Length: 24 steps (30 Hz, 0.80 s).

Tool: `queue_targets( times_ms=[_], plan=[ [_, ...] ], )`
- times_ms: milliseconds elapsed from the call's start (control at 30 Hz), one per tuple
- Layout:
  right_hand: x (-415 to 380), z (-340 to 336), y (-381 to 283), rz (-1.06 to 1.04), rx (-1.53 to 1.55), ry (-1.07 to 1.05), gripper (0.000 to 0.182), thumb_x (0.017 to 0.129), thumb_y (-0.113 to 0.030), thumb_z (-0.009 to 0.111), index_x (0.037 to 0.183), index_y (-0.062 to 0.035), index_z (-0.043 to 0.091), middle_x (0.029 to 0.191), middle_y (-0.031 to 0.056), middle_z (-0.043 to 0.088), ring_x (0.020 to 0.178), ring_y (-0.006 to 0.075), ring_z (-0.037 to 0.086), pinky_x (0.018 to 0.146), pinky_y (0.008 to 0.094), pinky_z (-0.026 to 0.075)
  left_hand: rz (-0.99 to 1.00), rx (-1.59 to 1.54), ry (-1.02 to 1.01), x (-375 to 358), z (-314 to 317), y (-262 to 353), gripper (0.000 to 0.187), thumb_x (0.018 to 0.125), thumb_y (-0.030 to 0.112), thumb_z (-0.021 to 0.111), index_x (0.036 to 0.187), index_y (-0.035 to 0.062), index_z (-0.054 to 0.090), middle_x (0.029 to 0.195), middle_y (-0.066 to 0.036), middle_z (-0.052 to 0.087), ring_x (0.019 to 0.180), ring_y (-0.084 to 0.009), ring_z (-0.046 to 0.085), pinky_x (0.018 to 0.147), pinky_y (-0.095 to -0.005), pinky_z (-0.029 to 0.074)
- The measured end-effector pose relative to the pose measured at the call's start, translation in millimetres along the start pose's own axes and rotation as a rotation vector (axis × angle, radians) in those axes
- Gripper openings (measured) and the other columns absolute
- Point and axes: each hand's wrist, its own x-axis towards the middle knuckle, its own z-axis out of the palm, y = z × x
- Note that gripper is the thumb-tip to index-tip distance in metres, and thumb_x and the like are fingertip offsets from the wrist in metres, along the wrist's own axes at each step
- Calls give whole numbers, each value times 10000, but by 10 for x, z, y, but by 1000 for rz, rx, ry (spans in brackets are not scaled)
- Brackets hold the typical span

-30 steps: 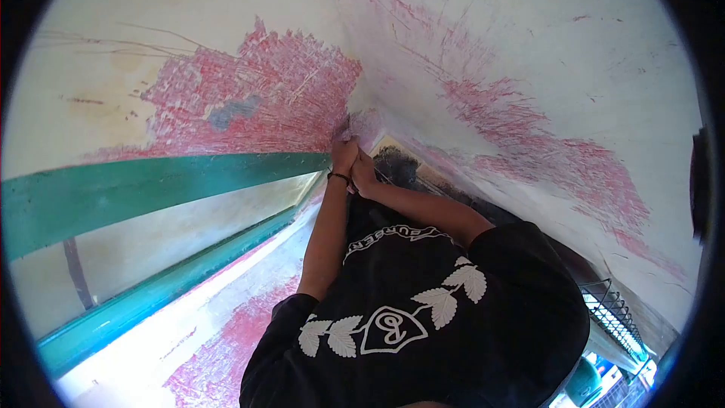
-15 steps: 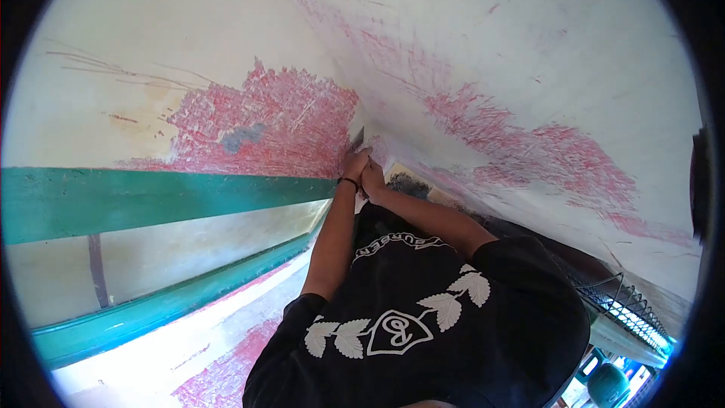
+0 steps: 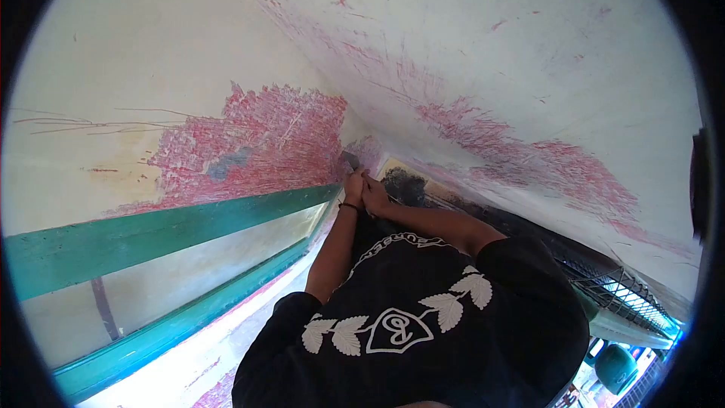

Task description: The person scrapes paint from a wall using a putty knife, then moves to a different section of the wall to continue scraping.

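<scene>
Both of my hands are together at the corner where two walls meet. My left hand, with a dark band on its wrist, is closed around a scraper, whose grey blade points up at the wall. My right hand is closed against the left one and on the same tool; its handle is hidden by the fingers. Left of the blade lies a rough patch of scraped wall showing red and pink under the pale paint.
A green beam runs along the left wall, with a lower green rail beneath. Scratched red areas mark the right wall. A dark patch lies right of my hands. A wire rack is at the lower right.
My hands and the scraper have moved down a little in the view, and the blade is tilted more to the left. The walls and green beam appear shifted as the camera turned.
</scene>
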Motion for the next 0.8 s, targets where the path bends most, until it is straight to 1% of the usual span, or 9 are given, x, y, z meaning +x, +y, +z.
queue_targets(
  times_ms=[33,100,133,233,467,533,633,733,800],
  plan=[
    [-6,-23,-30,118,121,-82,443,1051,-352,336,1267,-27,548,674,149,613,451,230,562,395,363,422,-20,59,58,-157,31,180,367,837,293,640,949,-54,682,884,-156,684,823,-258,629,752,-392,471],
    [-32,-84,-139,247,305,-199,445,1058,-364,323,1282,-53,548,614,97,585,346,175,495,286,311,364,173,30,154,-40,54,12,385,811,300,649,945,-59,684,904,-194,693,838,-292,653,760,-414,479],
    [-55,-96,-214,259,371,-235,446,1059,-366,321,1285,-53,545,617,89,583,344,170,488,288,308,363,269,18,209,22,31,-64,394,798,304,653,943,-61,685,914,-214,697,845,-309,665,764,-425,483],
    [-180,-62,-418,315,546,-272,445,1060,-364,324,1289,-48,538,625,78,584,349,154,477,293,303,364,-22,189,172,96,-115,-96,415,759,326,668,894,-66,690,882,-237,702,848,-345,683,760,-450,490],
    [-172,35,-566,292,475,-170,462,1064,-353,297,1334,-32,491,598,82,557,326,162,454,285,322,375,59,187,142,-16,-179,63,399,735,332,685,800,-62,694,725,-207,688,732,-291,687,675,-422,490],
    [-144,1,-587,274,362,-178,468,1065,-352,285,1347,-29,475,585,80,546,319,169,453,281,329,379,51,265,131,-207,-183,372,382,737,325,683,798,-52,700,707,-180,687,713,-263,682,658,-407,488],
    [-68,47,-449,235,284,-168,463,1063,-359,281,1319,-31,482,568,79,535,313,171,448,277,330,381,109,129,37,46,-179,87,354,732,308,686,800,-39,708,720,-160,690,706,-247,676,655,-389,493],
    [-67,11,-515,337,420,-181,441,1058,-373,292,1251,-40,508,587,85,544,323,175,458,277,333,374,167,10,63,182,-138,33,348,723,304,699,804,-34,711,756,-169,703,723,-255,684,678,-394,505],
    [-17,-47,-791,419,536,-150,426,1055,-383,303,1205,-50,522,613,91,556,337,179,473,280,336,367,240,124,91,277,-70,131,345,723,297,707,807,-38,708,779,-183,707,736,-258,689,688,-397,510]
  ],
)
